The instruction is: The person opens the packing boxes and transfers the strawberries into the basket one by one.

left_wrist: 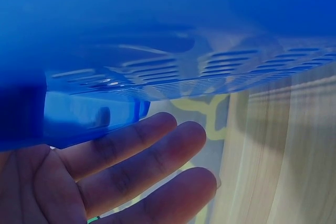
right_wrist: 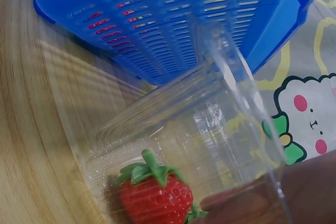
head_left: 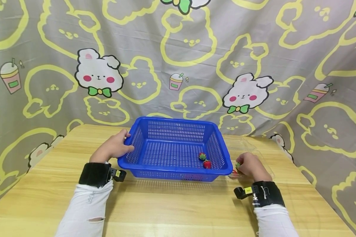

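A blue plastic basket (head_left: 174, 169) with slotted walls stands mid-table, holding a red strawberry (head_left: 207, 164) and a darker strawberry (head_left: 202, 156) at its right end. My left hand (head_left: 116, 144) is at its left rim, thumb over the edge; in the left wrist view several straight fingers (left_wrist: 142, 169) extend below the rim. To the right, my right hand (head_left: 250, 166) reaches down into a clear plastic box (right_wrist: 173, 124). Its fingertips pinch a strawberry by green leaves (right_wrist: 195, 214), the fruit mostly hidden. Another red strawberry (right_wrist: 156, 199) lies beside it in the box.
The wooden table (head_left: 178, 210) ends at a patterned curtain (head_left: 154, 95) just behind the basket. The clear box stands close against the basket's right side. Black camera straps (head_left: 95, 174) sit on both wrists.
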`<state>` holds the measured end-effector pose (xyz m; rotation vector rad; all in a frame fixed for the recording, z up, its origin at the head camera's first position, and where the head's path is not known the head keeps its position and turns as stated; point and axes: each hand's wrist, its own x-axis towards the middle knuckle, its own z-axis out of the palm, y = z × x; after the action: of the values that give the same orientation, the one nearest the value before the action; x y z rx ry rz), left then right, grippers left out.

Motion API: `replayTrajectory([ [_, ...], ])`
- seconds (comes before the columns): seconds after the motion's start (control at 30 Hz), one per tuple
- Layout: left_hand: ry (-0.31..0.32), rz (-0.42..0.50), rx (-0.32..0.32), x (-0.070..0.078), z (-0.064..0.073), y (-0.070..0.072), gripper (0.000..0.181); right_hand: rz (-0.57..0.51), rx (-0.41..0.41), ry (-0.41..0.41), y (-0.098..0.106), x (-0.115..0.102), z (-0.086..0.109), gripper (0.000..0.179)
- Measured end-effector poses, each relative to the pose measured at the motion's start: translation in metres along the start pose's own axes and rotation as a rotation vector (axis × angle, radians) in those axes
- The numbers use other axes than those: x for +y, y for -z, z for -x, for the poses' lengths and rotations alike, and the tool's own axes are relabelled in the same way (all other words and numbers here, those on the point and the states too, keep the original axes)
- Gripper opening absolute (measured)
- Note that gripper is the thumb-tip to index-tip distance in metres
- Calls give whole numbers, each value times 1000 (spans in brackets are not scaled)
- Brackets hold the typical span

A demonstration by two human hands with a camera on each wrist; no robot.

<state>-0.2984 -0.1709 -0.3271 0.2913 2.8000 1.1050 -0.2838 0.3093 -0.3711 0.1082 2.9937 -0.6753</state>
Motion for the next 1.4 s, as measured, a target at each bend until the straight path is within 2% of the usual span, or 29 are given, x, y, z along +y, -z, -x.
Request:
replayTrajectory([
  [0.3, -11, 6, 1, 0, -1, 0, 41, 13, 4, 27, 2, -1, 2, 20],
  [0.93, -27, 17, 5, 0, -1, -1, 40, -17, -4, 17, 4, -3, 3, 18],
  [1.4, -22, 12, 4, -1, -1, -1, 41, -40, -4, 7, 7, -3, 1, 28],
])
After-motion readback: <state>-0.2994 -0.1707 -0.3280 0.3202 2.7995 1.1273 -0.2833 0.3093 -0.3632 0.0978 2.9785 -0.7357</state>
